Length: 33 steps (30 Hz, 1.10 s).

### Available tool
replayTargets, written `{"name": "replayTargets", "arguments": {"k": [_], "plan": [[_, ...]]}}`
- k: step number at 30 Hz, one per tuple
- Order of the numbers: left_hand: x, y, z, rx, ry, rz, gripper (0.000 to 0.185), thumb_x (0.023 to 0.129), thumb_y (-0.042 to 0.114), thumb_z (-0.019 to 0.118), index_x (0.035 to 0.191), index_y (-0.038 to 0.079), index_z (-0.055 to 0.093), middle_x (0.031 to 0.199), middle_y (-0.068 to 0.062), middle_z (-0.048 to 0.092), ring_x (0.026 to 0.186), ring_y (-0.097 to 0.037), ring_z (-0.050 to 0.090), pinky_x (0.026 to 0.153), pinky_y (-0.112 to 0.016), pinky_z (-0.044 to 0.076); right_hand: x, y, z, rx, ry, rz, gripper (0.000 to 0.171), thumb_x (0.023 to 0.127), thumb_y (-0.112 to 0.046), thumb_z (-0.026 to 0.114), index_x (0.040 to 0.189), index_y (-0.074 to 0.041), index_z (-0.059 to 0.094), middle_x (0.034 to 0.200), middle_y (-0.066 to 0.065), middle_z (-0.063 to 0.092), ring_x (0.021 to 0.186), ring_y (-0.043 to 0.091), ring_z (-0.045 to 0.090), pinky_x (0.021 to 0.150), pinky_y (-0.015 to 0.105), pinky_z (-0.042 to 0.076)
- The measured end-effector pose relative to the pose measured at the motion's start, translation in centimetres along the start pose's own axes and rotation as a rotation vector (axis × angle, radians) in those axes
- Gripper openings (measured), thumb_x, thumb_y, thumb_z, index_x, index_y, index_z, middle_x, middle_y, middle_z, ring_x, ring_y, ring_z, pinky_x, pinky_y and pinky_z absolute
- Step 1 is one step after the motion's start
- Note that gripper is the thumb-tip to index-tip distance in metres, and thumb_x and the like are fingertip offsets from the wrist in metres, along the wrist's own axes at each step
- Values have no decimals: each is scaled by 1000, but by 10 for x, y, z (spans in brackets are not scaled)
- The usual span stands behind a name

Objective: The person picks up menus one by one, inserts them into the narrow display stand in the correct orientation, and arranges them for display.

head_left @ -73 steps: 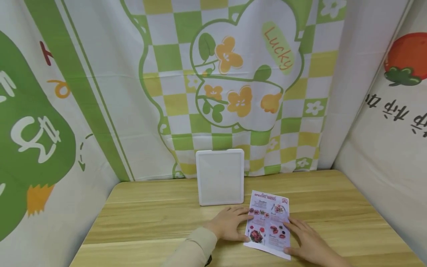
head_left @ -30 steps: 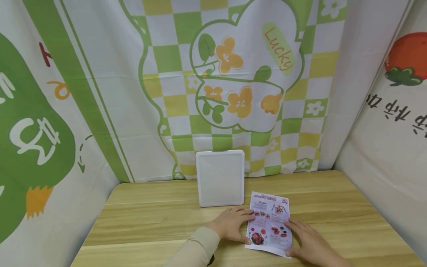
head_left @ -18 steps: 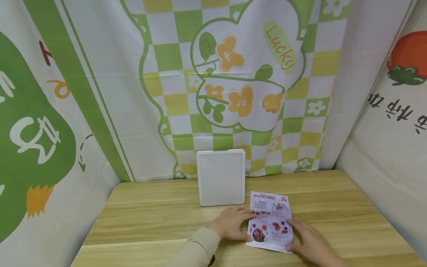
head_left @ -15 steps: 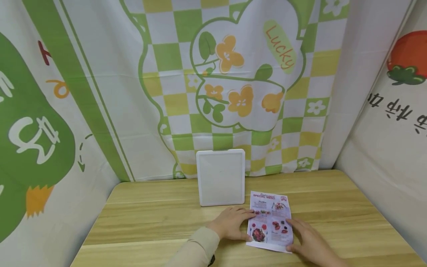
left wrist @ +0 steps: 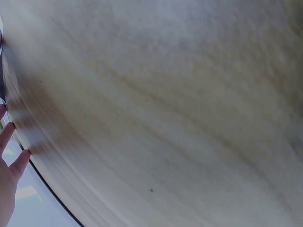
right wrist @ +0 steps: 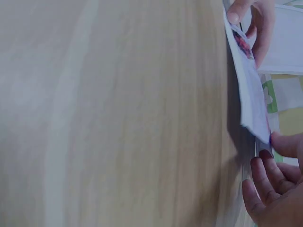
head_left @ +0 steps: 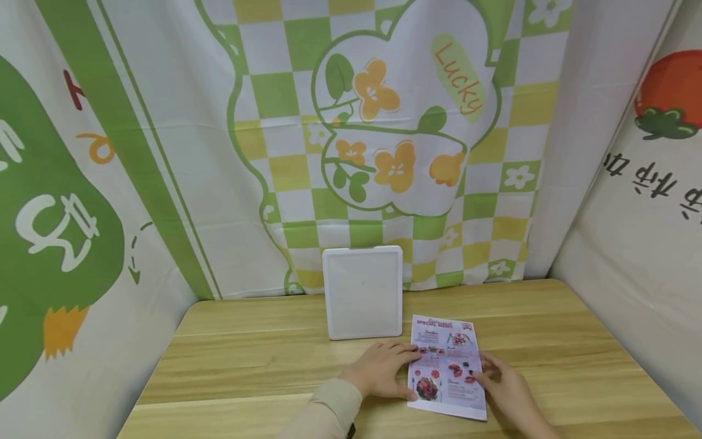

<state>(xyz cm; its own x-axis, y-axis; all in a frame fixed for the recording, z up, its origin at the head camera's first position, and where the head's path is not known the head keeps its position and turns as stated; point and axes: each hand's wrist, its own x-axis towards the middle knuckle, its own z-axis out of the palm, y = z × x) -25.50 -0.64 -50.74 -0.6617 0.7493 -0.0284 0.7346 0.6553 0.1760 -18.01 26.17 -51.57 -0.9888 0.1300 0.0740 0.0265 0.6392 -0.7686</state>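
Observation:
A printed menu (head_left: 439, 393) with red food pictures lies on the wooden table, in front of me and right of centre. Along its left edge rests my left hand (head_left: 379, 369), the fingertips on the paper and the thumb at the lower left corner. My right hand (head_left: 510, 393) pinches the right edge, thumb on top and fingers curled beneath. In the right wrist view the menu's near edge (right wrist: 241, 87) stands a little off the wood, its shadow below. Only some fingers of the left hand (left wrist: 7, 189) enter the left wrist view.
A white framed board (head_left: 363, 296) stands upright behind the left hand, near the back of the wooden table (head_left: 236, 366). A green and white checked curtain (head_left: 280, 94) hangs behind it, with printed cloth walls at both sides.
The right thumb has moved up from the menu's lower right corner, and the right fingers have curled under the edge. The menu has shifted slightly right. The left hand stays nearly still.

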Motion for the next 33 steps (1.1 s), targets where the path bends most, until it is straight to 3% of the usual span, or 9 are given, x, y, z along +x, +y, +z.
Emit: {"name": "replayTargets", "arguments": {"k": [10, 16, 24, 30, 33], "plan": [[-1, 5, 0, -8, -4, -25, 81, 80, 68, 67, 148, 29, 45, 153, 10, 41, 141, -14, 35, 113, -45, 30, 3, 1, 2, 110, 32, 103, 45, 87, 0, 69, 126, 16, 55, 89, 13, 72, 75, 16, 67, 70, 21, 51], [-3, 9, -1, -1, 19, -64, 77, 81, 64, 69, 146, 28, 48, 151, 9, 44, 139, -14, 38, 112, -44, 32, 0, -1, -1, 156, 26, 140, 45, 88, -3, 70, 126, 16, 55, 90, 16, 73, 79, 15, 67, 69, 18, 50], [-3, 12, 4, 5, 65, -167, 77, 81, 61, 70, 144, 22, 51, 149, 5, 47, 135, -17, 43, 110, -44, 35, -1, -1, -5, 195, 20, 181, 44, 88, -4, 72, 123, 18, 56, 94, 18, 73, 83, 16, 67, 68, 18, 51], [0, 18, 4, -87, 118, -211, 67, 85, 58, 67, 138, 17, 59, 144, 2, 53, 133, -21, 46, 107, -45, 37, -3, -1, -6, 200, 38, 185, 41, 89, -5, 71, 122, 16, 58, 97, 19, 72, 85, 16, 67, 70, 16, 50], [3, 20, 5, -166, 192, -227, 53, 89, 51, 67, 130, 16, 65, 137, 0, 59, 127, -23, 52, 103, -45, 41, -5, -1, -6, 203, 51, 169, 41, 88, -6, 73, 120, 16, 59, 96, 16, 71, 84, 13, 65, 71, 16, 50]]}}
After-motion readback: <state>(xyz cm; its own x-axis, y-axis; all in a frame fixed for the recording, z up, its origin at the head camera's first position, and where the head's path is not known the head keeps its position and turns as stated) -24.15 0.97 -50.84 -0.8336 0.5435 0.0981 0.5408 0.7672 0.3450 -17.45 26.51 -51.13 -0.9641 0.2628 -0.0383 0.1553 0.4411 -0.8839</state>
